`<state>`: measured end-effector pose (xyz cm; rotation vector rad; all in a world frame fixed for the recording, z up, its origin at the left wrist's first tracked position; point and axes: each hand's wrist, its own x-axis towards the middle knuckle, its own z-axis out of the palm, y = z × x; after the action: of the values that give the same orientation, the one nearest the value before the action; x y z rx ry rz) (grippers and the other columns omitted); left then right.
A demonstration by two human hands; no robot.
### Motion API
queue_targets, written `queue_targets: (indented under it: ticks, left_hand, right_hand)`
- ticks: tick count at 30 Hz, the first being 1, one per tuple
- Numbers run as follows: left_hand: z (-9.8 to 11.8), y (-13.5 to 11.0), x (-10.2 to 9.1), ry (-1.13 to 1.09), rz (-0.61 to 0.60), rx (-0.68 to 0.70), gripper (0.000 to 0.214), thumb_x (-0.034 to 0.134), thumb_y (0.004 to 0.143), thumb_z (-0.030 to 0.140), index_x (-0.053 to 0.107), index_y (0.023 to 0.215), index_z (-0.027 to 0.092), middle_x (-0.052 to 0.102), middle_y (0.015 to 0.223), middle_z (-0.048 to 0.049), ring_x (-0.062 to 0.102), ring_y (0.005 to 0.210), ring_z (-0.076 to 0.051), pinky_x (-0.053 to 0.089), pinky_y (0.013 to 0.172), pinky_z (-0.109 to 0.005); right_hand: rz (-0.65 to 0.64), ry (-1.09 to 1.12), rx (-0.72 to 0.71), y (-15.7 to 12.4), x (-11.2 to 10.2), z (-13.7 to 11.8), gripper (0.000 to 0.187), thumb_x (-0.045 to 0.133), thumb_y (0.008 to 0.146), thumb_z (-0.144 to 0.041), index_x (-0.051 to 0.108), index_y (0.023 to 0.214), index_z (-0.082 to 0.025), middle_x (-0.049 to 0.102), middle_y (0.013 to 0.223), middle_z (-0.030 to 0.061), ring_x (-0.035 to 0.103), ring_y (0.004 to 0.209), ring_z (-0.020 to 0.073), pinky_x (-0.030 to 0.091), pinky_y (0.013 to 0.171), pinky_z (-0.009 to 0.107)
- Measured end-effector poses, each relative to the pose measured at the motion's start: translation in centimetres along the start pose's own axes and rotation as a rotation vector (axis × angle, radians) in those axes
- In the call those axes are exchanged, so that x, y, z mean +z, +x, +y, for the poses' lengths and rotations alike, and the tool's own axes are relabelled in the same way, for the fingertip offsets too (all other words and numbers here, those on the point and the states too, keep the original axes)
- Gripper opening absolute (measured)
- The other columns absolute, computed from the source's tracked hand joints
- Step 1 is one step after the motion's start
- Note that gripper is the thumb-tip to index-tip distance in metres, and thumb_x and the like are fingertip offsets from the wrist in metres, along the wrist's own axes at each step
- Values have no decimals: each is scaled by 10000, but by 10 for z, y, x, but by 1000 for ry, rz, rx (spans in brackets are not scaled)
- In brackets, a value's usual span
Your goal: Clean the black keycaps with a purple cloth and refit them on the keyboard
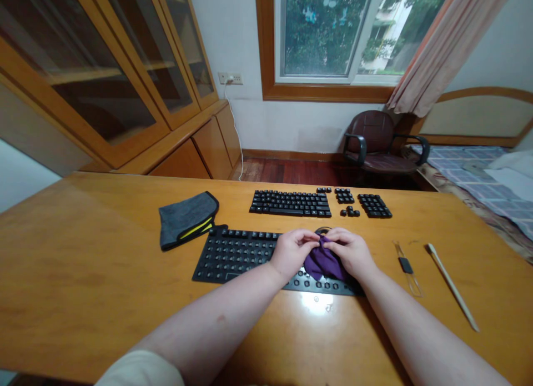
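Note:
Both hands meet over the right half of a black keyboard base (pixel 237 256) whose keycaps are off, so its switches show. My left hand (pixel 293 252) pinches one side of a purple cloth (pixel 322 264). Opposite it, my right hand (pixel 350 251) pinches the same cloth with its fingertips. The cloth is bunched at the top and hangs down over the switches. Whatever the fingertips may hold inside the cloth is hidden. A bit of dark cable (pixel 322 230) shows just behind the hands.
Loose black keycaps (pixel 290 203) lie in keyboard order at the far edge, with number-pad keycaps (pixel 375 206) to their right. A folded grey cloth (pixel 187 216) with a yellow inside is at left. At right lie a wire keycap puller (pixel 405 265) and a thin brush (pixel 453 286).

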<state>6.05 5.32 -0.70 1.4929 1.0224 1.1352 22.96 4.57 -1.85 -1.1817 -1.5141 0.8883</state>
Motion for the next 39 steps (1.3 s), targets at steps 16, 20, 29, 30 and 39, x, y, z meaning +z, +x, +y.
queue_targets:
  ticks: [16,20,29,30,39]
  left_hand:
    - [-2,-2,-2,127,-20,173,160,607,709,128,643,857,179,652,857,-32,621,813,-148,519,789,-297]
    - [-2,-4,-1,83,-34,168,231,571,711,74,626,906,186,611,909,-29,613,839,-136,529,787,-289]
    - [1,-5,-4,213,-87,206,198,568,731,95,647,886,190,655,874,-27,618,807,-131,526,764,-260]
    - [2,-4,-4,237,-92,212,190,576,731,104,650,882,192,661,874,-26,617,810,-134,521,775,-264]
    - [0,-4,-1,172,-44,164,170,621,704,129,653,860,190,661,857,-26,626,784,-135,528,749,-257]
  right_hand:
    - [38,-58,64,-2,2,-6,145,708,633,-289,692,751,-206,675,814,48,618,804,203,471,797,351]
    - [13,7,84,-2,4,-5,217,737,590,-291,682,782,-206,680,855,46,621,824,206,473,800,346]
    - [33,56,198,-3,5,-6,204,757,550,-257,673,717,-176,696,740,39,639,720,198,497,729,330]
    - [35,39,182,-3,5,-7,179,749,562,-255,676,706,-177,696,741,40,638,728,199,494,738,331]
    - [8,-16,84,-1,1,-9,71,629,688,-229,690,718,-207,698,746,34,636,750,189,483,755,320]
